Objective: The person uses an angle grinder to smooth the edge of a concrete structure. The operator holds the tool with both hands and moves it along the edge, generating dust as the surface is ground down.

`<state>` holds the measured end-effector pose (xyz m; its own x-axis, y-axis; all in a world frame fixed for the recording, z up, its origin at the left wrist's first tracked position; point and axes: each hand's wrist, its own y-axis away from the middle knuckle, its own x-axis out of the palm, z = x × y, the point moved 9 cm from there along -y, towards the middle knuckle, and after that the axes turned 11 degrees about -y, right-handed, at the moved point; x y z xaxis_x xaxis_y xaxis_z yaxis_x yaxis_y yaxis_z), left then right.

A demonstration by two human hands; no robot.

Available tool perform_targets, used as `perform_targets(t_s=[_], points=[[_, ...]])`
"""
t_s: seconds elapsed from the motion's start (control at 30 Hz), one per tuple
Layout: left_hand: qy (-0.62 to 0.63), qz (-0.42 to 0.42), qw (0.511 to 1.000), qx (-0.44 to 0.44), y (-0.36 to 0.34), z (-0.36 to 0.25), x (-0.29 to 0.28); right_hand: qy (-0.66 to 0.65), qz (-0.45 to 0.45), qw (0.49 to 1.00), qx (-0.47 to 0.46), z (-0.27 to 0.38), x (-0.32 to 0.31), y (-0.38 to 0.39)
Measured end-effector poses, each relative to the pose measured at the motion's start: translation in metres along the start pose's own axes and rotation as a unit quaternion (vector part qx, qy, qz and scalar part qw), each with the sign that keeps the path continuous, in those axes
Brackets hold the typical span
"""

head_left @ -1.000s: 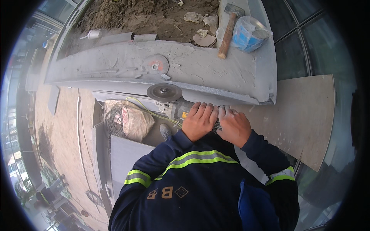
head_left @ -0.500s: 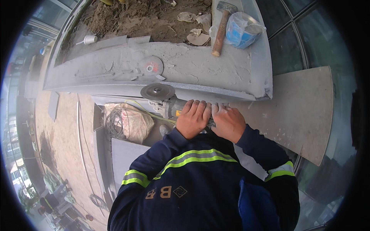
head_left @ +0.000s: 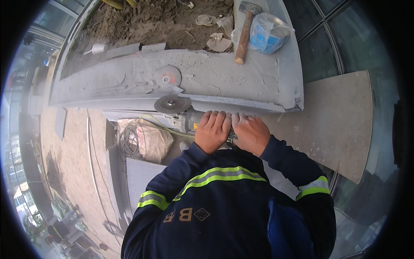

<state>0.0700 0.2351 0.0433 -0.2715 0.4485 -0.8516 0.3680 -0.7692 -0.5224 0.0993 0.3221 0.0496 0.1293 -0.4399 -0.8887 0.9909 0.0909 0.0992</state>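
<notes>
Both of my hands are wrapped round the body of a grey angle grinder (head_left: pixel 185 120). My left hand (head_left: pixel 212 131) grips it just behind the head, and my right hand (head_left: pixel 251 133) holds the rear, close beside the left. The dark cutting disc (head_left: pixel 172 104) points left and lies right by the front edge of a dusty grey stone ledge (head_left: pixel 202 75); I cannot tell whether it touches. A worn loose disc (head_left: pixel 167 77) lies flat on the ledge beyond it. The fingers hide most of the grinder's rear.
On the ledge at the right lie a wooden-handled hammer (head_left: pixel 245 38) and a bagged blue-and-white can (head_left: pixel 268 35). Soil (head_left: pixel 151 23) fills the planter behind. Below left are a sack (head_left: pixel 156 142) with coiled cable and a slab (head_left: pixel 144 179). A large board (head_left: pixel 340 123) leans at the right.
The grinder and both hands have shifted slightly left in the picture; the ledge and the things on it have shifted slightly too. The grip is the same.
</notes>
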Motion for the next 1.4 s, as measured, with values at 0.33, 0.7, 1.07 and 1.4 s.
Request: perform_targets(t_s=[0.33, 0.7, 1.07, 1.4], points=[[0.010, -0.002, 1.000, -0.010, -0.003, 0.012, 0.006, -0.002, 0.008, 1.000, 0.003, -0.003, 0.006, -0.015], [0.001, -0.011, 1.000, 0.010, -0.007, -0.024, -0.012, -0.001, 0.012, 1.000, 0.020, -0.003, -0.015, 0.021], [0.011, -0.002, 1.000, 0.000, -0.007, 0.005, 0.002, 0.007, 0.015, 1.000, -0.013, -0.002, -0.001, -0.007], [0.020, -0.010, 1.000, -0.006, -0.010, -0.017, -0.007, 0.006, 0.026, 1.000, 0.016, -0.005, -0.016, 0.015]])
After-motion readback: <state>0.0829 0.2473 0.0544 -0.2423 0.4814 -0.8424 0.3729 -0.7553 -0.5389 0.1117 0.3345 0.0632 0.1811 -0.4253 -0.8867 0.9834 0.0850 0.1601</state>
